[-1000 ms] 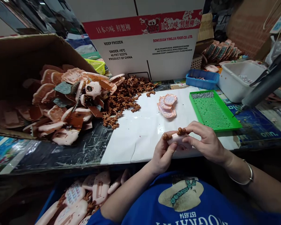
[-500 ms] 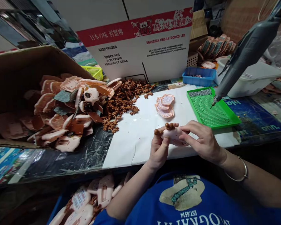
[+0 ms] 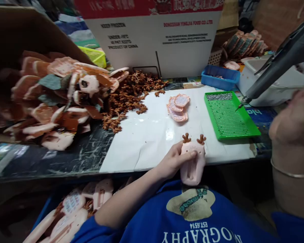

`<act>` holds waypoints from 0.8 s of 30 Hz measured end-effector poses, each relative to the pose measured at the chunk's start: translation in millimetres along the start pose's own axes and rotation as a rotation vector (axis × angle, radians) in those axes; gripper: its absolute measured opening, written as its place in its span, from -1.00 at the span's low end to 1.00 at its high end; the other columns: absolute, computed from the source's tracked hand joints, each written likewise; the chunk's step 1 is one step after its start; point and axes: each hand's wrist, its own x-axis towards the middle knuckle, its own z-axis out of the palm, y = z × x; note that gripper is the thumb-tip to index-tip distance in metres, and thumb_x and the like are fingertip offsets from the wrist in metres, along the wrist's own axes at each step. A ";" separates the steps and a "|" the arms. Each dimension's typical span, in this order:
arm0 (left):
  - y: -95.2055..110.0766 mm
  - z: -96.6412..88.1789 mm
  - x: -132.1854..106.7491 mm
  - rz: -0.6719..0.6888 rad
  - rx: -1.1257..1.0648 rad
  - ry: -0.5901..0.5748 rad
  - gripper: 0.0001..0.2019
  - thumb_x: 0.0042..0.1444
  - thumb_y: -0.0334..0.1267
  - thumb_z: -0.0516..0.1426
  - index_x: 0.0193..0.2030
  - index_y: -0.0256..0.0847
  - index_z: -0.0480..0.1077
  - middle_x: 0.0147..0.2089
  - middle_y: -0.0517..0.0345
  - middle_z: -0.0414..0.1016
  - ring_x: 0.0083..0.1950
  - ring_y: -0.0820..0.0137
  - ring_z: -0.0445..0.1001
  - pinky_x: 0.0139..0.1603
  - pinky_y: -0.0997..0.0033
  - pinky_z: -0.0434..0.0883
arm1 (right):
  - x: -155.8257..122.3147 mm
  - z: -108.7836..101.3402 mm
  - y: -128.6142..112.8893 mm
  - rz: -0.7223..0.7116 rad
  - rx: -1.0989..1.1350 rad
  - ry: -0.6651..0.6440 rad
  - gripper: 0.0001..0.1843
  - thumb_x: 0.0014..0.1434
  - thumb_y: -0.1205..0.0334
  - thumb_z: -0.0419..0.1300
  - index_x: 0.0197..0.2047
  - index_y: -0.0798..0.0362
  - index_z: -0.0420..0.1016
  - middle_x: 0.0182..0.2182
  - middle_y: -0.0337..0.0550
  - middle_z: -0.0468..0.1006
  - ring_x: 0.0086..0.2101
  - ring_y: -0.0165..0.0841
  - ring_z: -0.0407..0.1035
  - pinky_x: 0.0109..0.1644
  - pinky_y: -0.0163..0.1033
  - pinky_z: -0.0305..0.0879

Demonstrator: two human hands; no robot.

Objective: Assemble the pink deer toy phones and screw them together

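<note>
My left hand is closed on a pale pink plastic casing, its thumb lying across the front. Two brown antler-shaped pieces stick up from the casing's top edge, and a long recess runs down its lower half. At the right edge, my right hand is raised and smeared by motion, so its fingers cannot be made out. An electric screwdriver slants down from the upper right, its bit above the green tray of small screws. Pink-edged panels lie overlapped on the white sheet.
At left a cardboard box spills pink casing parts. Brown antler pieces are heaped beside it. A blue tray and a white tub stand at the back right. Below the table edge are finished-looking casings.
My right hand has left the casing and moved up to the right. The casing now stands upright in my left hand, front showing. The camera view has tilted downward.
</note>
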 end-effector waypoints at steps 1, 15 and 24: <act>-2.2 0.0 -3.1 -0.113 -0.035 -0.081 -0.64 0.06 -0.11 0.34 -0.09 -0.31 0.50 -0.21 0.03 0.59 -0.23 0.35 0.53 -0.16 0.42 0.44 | 14.1 -1.0 4.1 0.024 0.006 -0.008 -0.56 0.36 0.02 0.02 0.29 -0.32 0.24 0.32 -0.35 0.22 0.40 -0.14 -0.02 0.39 0.07 0.10; 4.6 16.0 28.5 -0.204 -0.325 -0.007 -0.47 0.08 -0.18 0.34 0.18 -0.18 0.36 0.04 -0.10 0.57 0.01 0.20 0.58 0.02 0.29 0.52 | 16.9 22.5 -20.1 0.328 0.308 -0.406 -0.55 0.03 0.02 0.37 -0.03 -0.10 0.41 -0.40 -0.27 0.39 -0.42 -0.38 0.38 -0.21 -0.14 0.43; -5.8 23.5 47.6 -0.224 -0.220 0.168 -0.57 0.09 -0.22 0.33 0.10 -0.13 0.38 -0.11 0.10 0.58 -0.15 0.37 0.55 -0.12 0.42 0.50 | -15.1 27.9 -17.2 0.461 0.468 -0.297 -0.57 0.00 -0.06 0.44 -0.13 -0.15 0.41 -0.56 -0.37 0.33 -0.64 -0.44 0.21 -0.59 -0.20 0.24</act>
